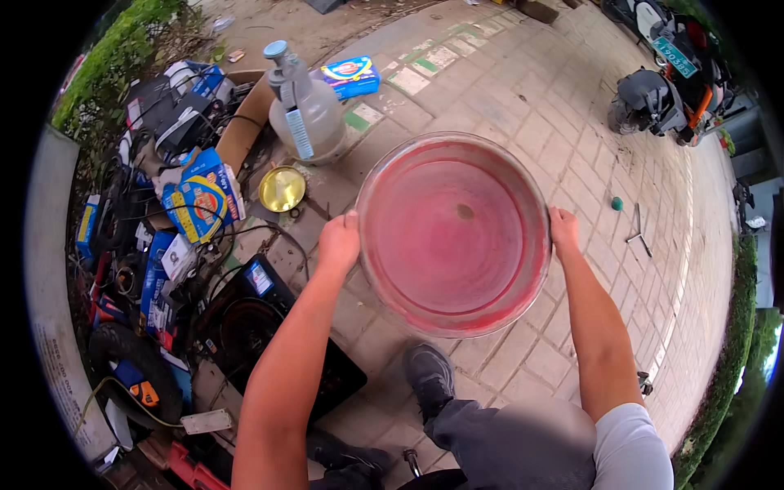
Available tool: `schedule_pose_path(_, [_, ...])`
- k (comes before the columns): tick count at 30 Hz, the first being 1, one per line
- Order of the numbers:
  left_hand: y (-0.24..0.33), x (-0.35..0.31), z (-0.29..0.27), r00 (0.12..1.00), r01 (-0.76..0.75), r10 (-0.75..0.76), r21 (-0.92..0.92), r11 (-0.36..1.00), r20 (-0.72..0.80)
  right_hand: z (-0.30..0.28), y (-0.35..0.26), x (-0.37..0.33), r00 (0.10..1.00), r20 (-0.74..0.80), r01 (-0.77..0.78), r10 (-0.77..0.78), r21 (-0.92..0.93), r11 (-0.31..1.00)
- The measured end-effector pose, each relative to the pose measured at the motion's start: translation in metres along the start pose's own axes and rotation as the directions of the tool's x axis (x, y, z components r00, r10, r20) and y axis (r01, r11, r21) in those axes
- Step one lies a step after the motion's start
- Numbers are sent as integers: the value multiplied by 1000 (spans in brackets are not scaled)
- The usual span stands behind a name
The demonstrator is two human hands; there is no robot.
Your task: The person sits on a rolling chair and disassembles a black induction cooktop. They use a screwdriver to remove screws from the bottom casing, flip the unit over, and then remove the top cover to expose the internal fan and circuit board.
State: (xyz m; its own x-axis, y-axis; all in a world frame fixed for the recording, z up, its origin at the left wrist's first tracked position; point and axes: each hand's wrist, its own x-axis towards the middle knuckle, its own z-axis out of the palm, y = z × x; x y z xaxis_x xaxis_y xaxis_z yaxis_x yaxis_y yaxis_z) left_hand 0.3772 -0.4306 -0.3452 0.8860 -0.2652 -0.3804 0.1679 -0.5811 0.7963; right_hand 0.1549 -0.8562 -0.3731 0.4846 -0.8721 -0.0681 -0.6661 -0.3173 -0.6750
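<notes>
A round basin (441,237), red inside with a pale worn rim, is held up in front of me over the paving. My left hand (338,243) is closed on its left rim, and my right hand (564,229) grips the opposite side. A small dark spot shows on the basin's bottom, right of its middle. The fingers under the rim are partly hidden. Just beyond my left hand stand a shallow yellow tin (282,189) and a cloudy plastic jug (314,122) with a blue cap.
Boxes, cables and parts are heaped at left, with a small tire (135,371). A black induction cooker (278,327) lies under my left forearm. A blue box (351,77) is beyond the jug. At right are a green ball-like object (616,203), a T-shaped wrench (640,232) and a motorbike (674,65).
</notes>
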Motion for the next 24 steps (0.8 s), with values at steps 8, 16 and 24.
schedule_pose_path(8, [-33, -164, -174, 946, -174, 70, 310, 935, 318, -19, -95, -46, 992, 0, 124, -125, 91, 988])
schedule_pose_path(16, [-206, -345, -298, 834, 456, -543, -436, 776, -95, 18, -263, -221, 655, 504, 349, -563, 460, 817])
schedule_pose_path(24, [-313, -380, -201, 727, 236, -672, -867, 438, -141, 19, -309, -342, 96, 975, 517, -202, 125, 847])
